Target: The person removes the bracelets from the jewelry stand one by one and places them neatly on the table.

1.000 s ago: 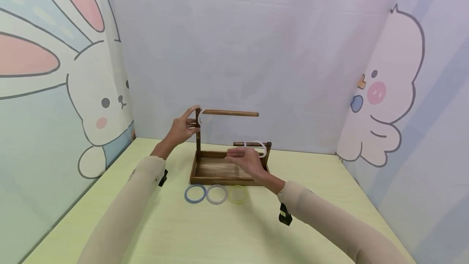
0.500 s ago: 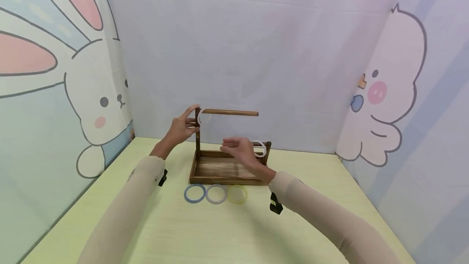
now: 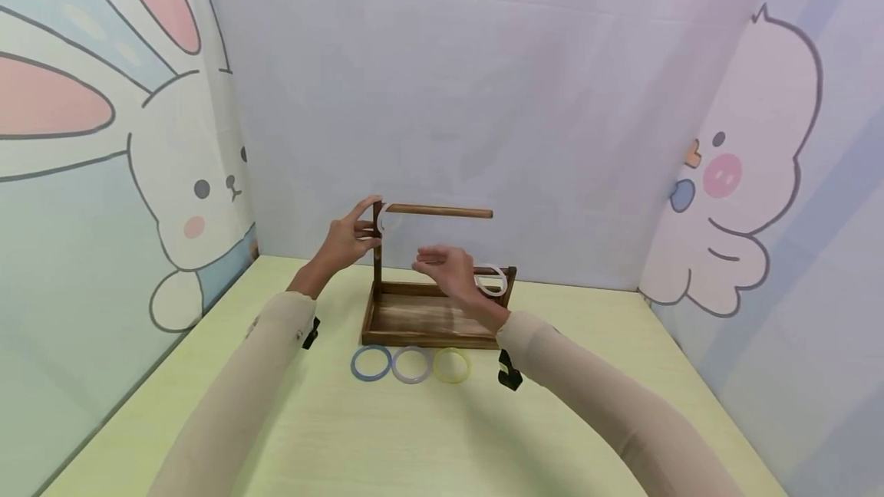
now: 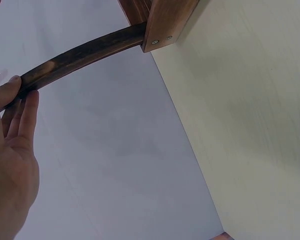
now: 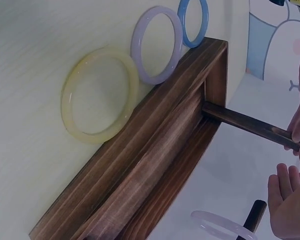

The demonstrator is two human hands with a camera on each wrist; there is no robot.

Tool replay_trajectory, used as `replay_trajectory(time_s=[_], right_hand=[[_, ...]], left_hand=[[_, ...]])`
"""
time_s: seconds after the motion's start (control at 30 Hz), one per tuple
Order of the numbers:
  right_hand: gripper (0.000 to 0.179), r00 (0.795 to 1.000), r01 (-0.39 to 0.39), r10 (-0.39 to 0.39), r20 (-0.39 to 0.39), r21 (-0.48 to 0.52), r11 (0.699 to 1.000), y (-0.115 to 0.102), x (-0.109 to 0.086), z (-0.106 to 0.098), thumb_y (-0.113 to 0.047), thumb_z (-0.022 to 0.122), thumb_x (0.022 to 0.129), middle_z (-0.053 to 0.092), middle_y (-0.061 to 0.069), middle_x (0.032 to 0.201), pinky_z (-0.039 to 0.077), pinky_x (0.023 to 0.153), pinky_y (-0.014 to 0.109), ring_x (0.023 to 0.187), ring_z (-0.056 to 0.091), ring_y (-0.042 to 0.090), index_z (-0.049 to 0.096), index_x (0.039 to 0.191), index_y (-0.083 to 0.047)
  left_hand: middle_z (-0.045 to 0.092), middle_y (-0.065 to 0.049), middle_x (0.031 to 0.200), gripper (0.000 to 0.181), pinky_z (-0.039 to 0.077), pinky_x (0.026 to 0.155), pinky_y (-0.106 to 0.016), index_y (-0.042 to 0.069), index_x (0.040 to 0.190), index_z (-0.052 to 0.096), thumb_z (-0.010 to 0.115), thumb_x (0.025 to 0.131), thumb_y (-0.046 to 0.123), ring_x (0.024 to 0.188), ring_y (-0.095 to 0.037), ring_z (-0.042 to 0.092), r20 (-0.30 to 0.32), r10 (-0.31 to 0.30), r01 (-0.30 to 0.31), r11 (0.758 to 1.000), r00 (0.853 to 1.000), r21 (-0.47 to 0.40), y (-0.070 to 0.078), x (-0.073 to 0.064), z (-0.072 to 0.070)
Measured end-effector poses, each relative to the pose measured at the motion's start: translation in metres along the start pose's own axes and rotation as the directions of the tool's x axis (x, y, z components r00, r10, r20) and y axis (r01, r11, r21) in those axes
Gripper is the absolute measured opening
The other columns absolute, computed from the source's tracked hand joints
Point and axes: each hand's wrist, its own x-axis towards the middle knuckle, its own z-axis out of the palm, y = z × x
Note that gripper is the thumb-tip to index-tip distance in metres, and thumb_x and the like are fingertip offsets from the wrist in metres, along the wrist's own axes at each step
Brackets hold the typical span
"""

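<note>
Gripping, left: my left hand (image 3: 343,241) pinches the dark post (image 3: 377,258) near its top.
Right: my right hand (image 3: 452,274) hangs above the tray (image 3: 431,339), its fingers nearly straight and, as far as I can see, holding nothing.
Rings on bars: the upper ring (image 3: 381,218) sits just right of my left fingertips, by the post end of the upper bar (image 3: 442,211); the lower ring (image 5: 219,217) encircles the lower bar (image 5: 254,215), just right of my right hand.
Rings on table: the blue ring (image 5: 205,20), lavender ring (image 5: 136,42) and yellow ring (image 5: 66,102) lie in a row, nearer me than my right hand.
Steadying the post: I judge a light, high pinch best, firm enough to prevent rocking; my right fingers should clear the lower bar's tip, lest they knock its ring.
Left wrist view: shows my thumb opposing the fingers, and two screws (image 4: 155,42) at the post's foot, unseen from the head.
Right wrist view: shows the lower bar's tip beside my right fingers; from the head, my hand covers it.
Head view: alone shows the upper bar.
</note>
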Motion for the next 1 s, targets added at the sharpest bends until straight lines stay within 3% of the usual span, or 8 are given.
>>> replay_trajectory(time_s=[0.23, 0.67, 1.0], right_hand=[[0.031, 1.0, -0.009, 0.01, -0.009, 0.019, 1.0, -0.005, 0.009, 0.006, -0.011, 0.082, 0.091, 0.079, 0.012, 0.109, 0.063, 0.087, 0.036, 0.099, 0.077, 0.024, 0.077, 0.121, -0.004], [0.035, 0.999, -0.009, 0.009, -0.047, 0.017, 1.0, -0.016, 0.022, 0.016, -0.018, 0.083, 0.092, 0.078, 0.01, 0.113, 0.062, 0.09, 0.036, 0.103, 0.076, 0.021, 0.076, 0.124, -0.007], [0.034, 0.998, 0.029, -0.027, -0.05, 0.049, 0.998, -0.027, 0.032, 0.024, -0.014, 0.081, 0.093, 0.077, 0.012, 0.115, 0.062, 0.091, 0.035, 0.106, 0.075, 0.023, 0.075, 0.126, -0.005]], left_hand=[[0.071, -0.03, 0.119, 0.09, 0.063, 0.087, -0.048, 0.033, 0.159, 0.039, 0.076, 0.089, -0.01, 0.11, -0.039, 0.073, 0.005, -0.018, 0.018, 1.0, 1.0, -0.01, 0.002, 0.0, -0.001], [0.07, -0.033, 0.119, 0.089, 0.063, 0.086, -0.049, 0.033, 0.158, 0.039, 0.076, 0.089, -0.009, 0.107, -0.039, 0.074, 0.003, 0.016, -0.015, 1.0, 1.0, -0.008, 0.0, -0.001, 0.001], [0.071, -0.03, 0.119, 0.09, 0.063, 0.086, -0.05, 0.033, 0.158, 0.04, 0.077, 0.088, -0.01, 0.11, -0.04, 0.072, 0.0, -0.026, 0.026, 1.0, 1.0, 0.009, 0.0, 0.0, 0.001]])
